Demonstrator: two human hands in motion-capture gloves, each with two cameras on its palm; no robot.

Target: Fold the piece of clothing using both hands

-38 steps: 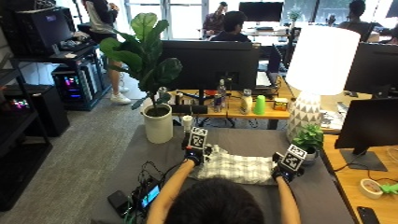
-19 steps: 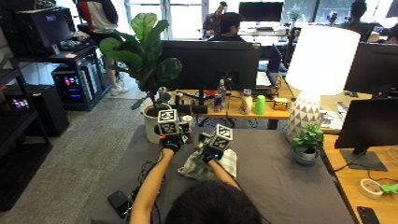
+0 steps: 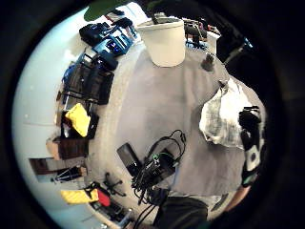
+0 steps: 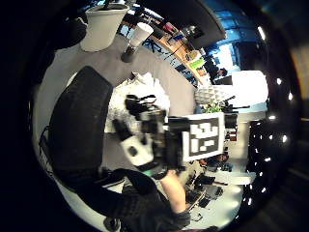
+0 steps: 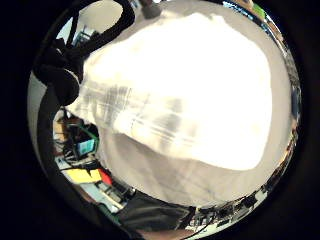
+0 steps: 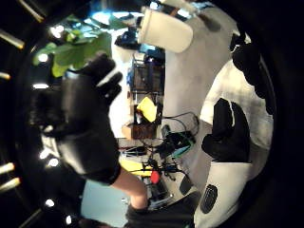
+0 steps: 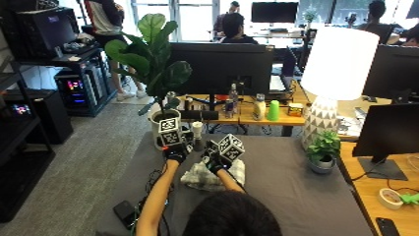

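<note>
Pale checked garment (image 7: 213, 175) lies bunched on the grey table (image 7: 288, 187), near-left of centre. Right hand (image 7: 215, 160) rests on its far edge; fingers look curled into cloth. Left hand (image 7: 175, 153) hovers just left, fingers spread, holding nothing. Cloth looks light, limp, likely to slump; best pinched at corners or hems.

Left hand (image 7: 175, 153): covered by a black glove, seen at centre of the outside view.
Right hand (image 7: 214, 162): covered by a black glove.
Forearms: left bare; no sleeves are seen.
Hair: dark, seen at the lower edge.
</note>
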